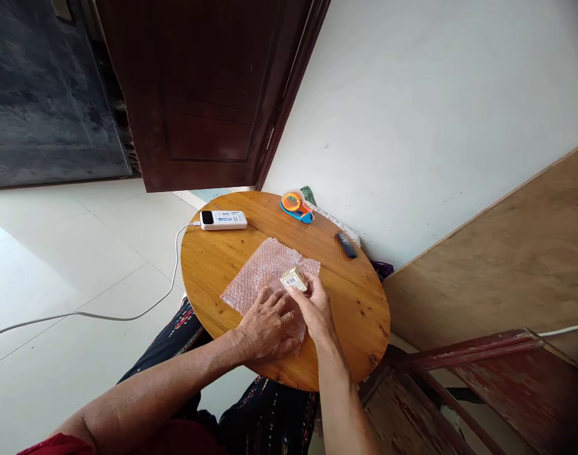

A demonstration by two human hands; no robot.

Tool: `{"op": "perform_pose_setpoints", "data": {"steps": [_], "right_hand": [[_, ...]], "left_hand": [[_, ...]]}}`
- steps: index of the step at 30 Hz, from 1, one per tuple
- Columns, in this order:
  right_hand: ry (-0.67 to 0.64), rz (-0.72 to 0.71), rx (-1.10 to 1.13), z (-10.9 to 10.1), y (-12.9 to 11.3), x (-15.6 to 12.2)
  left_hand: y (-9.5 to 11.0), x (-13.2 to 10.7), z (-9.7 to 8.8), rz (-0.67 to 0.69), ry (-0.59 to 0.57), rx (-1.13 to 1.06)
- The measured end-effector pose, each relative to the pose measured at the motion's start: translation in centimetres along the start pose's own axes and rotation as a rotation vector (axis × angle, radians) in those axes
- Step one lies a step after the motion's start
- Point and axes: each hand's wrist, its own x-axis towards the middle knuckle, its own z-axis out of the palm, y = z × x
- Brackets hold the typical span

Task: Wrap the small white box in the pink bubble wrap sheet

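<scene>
A sheet of bubble wrap (264, 268) lies flat on the round wooden table (222, 265). My left hand (268, 325) rests palm down on the sheet's near edge, fingers stretched out flat. My right hand (317, 309) pinches a small pale box (294, 279) with printed labels, holding it over the sheet's right side.
A white device (223, 219) with a cable running to the floor lies at the table's far left. An orange and blue tape dispenser (295, 205) stands at the back, a small dark object (346, 245) near the wall. A worn red wooden frame (482, 373) stands to the right.
</scene>
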Motion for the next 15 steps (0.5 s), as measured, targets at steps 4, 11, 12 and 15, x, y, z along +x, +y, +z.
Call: {"op": "perform_pose_setpoints", "data": {"steps": [4, 11, 12, 15], "right_hand": [[0.055, 0.049, -0.008, 0.1, 1.7, 0.3], [0.026, -0.044, -0.081, 0.3, 1.4, -0.7], [0.02, -0.058, -0.097, 0.4, 1.2, -0.7], [-0.021, -0.12, -0.162, 0.6, 1.0, -0.9]], "left_hand": [[-0.4, -0.5, -0.9, -0.004, 0.039, -0.056], [-4.8, -2.9, -3.0, -0.202, 0.064, -0.007], [-5.1, -3.2, -3.0, -0.198, 0.059, -0.009], [-5.3, -3.8, -2.7, -0.184, 0.086, -0.014]]}}
